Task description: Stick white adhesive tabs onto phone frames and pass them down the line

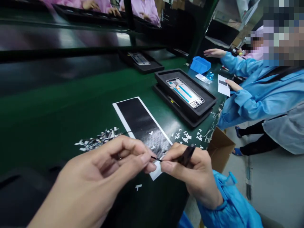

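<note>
My left hand (111, 171) is closed, thumb and forefinger pinching one end of a thin dark strip (156, 159). The strip's other end meets the fingertips of my right hand (190, 171), also closed. Inside that right hand is a dark tool, apparently black tweezers (188, 154), its end rising above the knuckles; the tip is hidden. Both hands are over the lower end of a white-edged sheet with black rectangular material (144, 122). Small white tabs lie on the sheet, and one T-shaped tab (138, 187) rests on the bench below.
A pile of small black and white pieces (99, 139) lies left; white tabs (186, 136) are scattered right. Stacked black trays (163, 76) carry a phone frame (186, 93). Beyond are a blue bin (200, 65) and a co-worker in blue (256, 91). A cardboard box (220, 147) stands beside the bench.
</note>
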Available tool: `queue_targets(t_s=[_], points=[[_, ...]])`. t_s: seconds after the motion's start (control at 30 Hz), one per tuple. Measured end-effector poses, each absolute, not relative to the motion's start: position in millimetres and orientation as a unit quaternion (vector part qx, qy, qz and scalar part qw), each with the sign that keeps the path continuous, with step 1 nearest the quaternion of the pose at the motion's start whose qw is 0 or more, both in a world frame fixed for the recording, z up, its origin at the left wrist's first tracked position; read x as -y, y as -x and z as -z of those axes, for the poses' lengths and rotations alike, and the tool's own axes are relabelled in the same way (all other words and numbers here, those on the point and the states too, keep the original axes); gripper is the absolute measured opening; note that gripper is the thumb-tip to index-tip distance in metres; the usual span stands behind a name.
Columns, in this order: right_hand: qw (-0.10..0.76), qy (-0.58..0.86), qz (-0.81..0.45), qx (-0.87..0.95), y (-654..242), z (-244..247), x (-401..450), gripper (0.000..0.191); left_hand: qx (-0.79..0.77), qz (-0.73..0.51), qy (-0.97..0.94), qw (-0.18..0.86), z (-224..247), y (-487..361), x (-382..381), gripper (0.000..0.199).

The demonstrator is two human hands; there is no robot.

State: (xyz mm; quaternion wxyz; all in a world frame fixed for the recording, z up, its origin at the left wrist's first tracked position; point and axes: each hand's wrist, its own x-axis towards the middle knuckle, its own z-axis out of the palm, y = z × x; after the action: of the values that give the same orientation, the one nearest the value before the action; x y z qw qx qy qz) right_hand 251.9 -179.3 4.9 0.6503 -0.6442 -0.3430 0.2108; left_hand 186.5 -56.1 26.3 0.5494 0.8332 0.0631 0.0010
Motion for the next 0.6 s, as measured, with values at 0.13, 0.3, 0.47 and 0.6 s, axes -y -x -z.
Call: queue_targets(t_s=[0.13, 0.3, 0.47, 0.6], points=[[0.592, 0.651, -0.252, 0.403, -255, -8, 186, 0.019, -0.071, -0.046, -0.881, 0.466, -28, -165, 55, 0.020], [0.560, 0.644, -0.328, 0.405, -261, -1, 190, 0.024, -0.113, -0.005, -0.902, 0.416, -37, -152, 51, 0.024], [0.632, 0.622, -0.381, 0.262, -259, 7, 198, 0.013, -0.214, 0.072, -0.832, 0.506, -33, -157, 49, 0.018], [0.630, 0.608, -0.398, 0.273, -259, 8, 201, 0.015, -0.217, 0.068, -0.808, 0.544, -31, -160, 48, 0.019]])
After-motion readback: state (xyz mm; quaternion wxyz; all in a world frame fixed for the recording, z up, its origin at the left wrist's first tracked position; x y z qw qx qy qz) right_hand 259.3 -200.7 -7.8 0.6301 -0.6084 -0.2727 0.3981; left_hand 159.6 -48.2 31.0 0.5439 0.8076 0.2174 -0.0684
